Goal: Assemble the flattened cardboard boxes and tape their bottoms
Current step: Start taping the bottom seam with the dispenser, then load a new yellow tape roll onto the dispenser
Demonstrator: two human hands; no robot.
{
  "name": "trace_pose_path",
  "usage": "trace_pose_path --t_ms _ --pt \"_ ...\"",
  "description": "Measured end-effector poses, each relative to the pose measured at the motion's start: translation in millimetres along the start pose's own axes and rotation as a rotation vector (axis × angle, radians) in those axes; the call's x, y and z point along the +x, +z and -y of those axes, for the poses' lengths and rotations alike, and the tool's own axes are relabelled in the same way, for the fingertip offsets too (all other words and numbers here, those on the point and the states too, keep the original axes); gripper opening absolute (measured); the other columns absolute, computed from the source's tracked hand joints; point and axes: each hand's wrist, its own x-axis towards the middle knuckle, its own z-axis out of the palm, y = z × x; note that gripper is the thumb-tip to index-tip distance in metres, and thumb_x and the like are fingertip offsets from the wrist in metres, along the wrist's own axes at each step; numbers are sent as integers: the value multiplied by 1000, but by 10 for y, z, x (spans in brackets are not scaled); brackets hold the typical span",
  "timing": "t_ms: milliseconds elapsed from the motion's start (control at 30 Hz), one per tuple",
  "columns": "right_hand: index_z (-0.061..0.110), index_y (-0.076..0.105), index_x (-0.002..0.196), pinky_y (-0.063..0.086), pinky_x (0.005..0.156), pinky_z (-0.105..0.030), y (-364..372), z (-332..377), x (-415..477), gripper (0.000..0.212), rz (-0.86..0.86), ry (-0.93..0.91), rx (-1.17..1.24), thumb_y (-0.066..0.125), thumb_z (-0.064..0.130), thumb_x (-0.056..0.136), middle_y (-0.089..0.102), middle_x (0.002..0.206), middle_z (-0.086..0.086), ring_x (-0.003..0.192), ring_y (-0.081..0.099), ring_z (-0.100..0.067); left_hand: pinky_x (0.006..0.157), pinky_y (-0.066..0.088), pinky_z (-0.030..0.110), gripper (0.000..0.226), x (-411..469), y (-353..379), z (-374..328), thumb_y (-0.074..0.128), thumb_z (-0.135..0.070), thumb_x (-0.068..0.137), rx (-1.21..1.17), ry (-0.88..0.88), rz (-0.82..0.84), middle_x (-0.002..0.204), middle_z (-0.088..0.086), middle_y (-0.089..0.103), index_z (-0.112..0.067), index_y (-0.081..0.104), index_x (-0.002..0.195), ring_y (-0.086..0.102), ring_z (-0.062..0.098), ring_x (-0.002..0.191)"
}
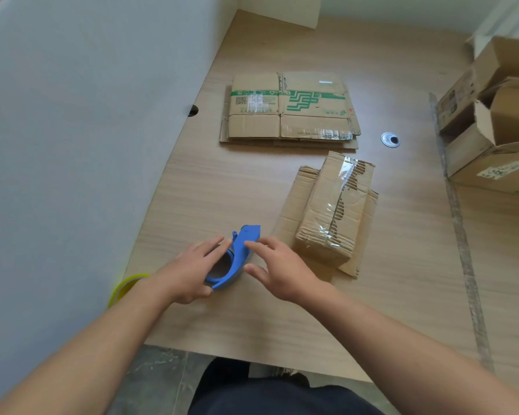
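The small taped box (333, 211) lay on a flattened piece of cardboard (294, 202) mid-table (216, 187), with the stack of flattened boxes (288, 109) beyond. Near it, the left hand (192, 271) gripped the blue tape dispenser (240, 253). The right hand (282, 274), fingers loosely spread, touched its top.

The left hand (189, 274), right hand (282, 271) and forearms are bare. A dark navy garment (282, 396) shows below the light wooden tabletop's (252, 324) near edge.
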Motion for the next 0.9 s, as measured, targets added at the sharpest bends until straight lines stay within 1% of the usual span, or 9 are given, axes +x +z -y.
trace_pose_path --t_ms 100,200,333,400,467,600,700,800,900 --pt "29 37 152 33 115 -34 78 6 72 60 28 34 49 58 44 98 35 154 -3 141 35 -20 109 31 27 102 51 50 -4 69 -35 86 92 12 -58 163 -7 5 -26 -1 159 13 18 144" --pt "33 33 153 30 118 -38 98 25 170 62 39 81 49 55 50 98 23 163 0 148 27 -19 100 37 26 96 58 68 4 70 -41 85 88 10 -142 157 -4 19 -24 10 158 21 19 138" --pt "34 33 153 27 119 -39 84 89 306 63 26 98 44 53 54 97 20 164 2 150 21 -17 101 43 31 96 -9 15 48 72 -47 78 -23 -21 -239 149 -2 30 -22 20 155 30 21 130" --pt "32 31 154 26 119 -39 95 132 355 65 24 89 49 54 54 96 18 164 3 150 19 -16 101 44 35 100 -56 -56 81 74 -49 74 -89 -43 -286 146 -3 32 -21 22 154 32 21 128" --pt "32 30 154 27 118 -39 118 148 398 67 13 82 44 55 53 96 16 165 4 150 20 -17 102 44 35 100 -97 -139 130 77 -49 72 -131 -74 -337 144 -3 33 -21 27 153 33 21 128" --pt "37 22 155 34 113 -40 160 156 492 69 22 83 54 54 54 96 15 164 8 147 25 -17 107 35 31 100 -192 -258 321 83 -48 67 -262 -195 -443 142 -1 37 -20 34 151 34 22 129" --pt "37 18 156 32 114 -38 180 181 580 73 28 74 69 55 54 96 14 164 9 147 25 -18 109 33 33 100 -215 -272 454 84 -47 69 -258 -306 -423 143 1 36 -20 33 151 32 23 130" --pt "39 19 155 30 116 -40 190 207 645 72 22 85 87 57 50 96 13 165 7 149 23 -19 107 35 36 99 -166 -270 550 83 -49 70 -294 -424 -399 141 4 36 -22 32 150 35 27 129" --pt "41 21 153 29 117 -41 169 210 686 70 19 103 110 59 47 95 11 165 6 150 20 -19 108 33 35 100 -84 -319 636 83 -51 69 -298 -486 -392 141 5 34 -25 31 150 34 28 129"
